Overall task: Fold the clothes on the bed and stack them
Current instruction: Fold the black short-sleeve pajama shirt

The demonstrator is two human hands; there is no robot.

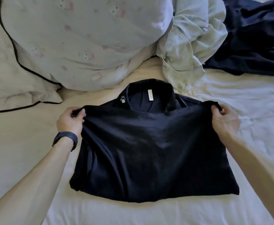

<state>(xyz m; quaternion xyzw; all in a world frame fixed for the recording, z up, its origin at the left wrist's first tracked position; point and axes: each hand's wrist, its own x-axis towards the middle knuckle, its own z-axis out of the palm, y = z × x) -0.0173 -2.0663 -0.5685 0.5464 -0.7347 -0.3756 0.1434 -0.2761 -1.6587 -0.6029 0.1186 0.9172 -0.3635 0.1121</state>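
A person folds a navy shirt (149,151) on a bed (27,127). The left hand (71,119) and right hand (225,120) each pinch one corner of the shirt's lifted edge, both grips clamped on the fabric. The shirt lies in the middle of the bed, directly in front of the person. Its collar (149,86) points away, showing a small paw print (123,99) and a white label (150,95). A dark wristband (65,140) circles the left wrist.

The step in hand appears to be the final crosswise fold, with the near half doubled up toward the collar. The next move likely calls for laying that raised edge down level just below the collar, releasing both corners together, and smoothing the sagging middle flat.

A crumpled pale blue garment (189,46) and another dark garment (254,38) lie unfolded at the far right, beside a patterned duvet (84,38). No stack is visible yet.
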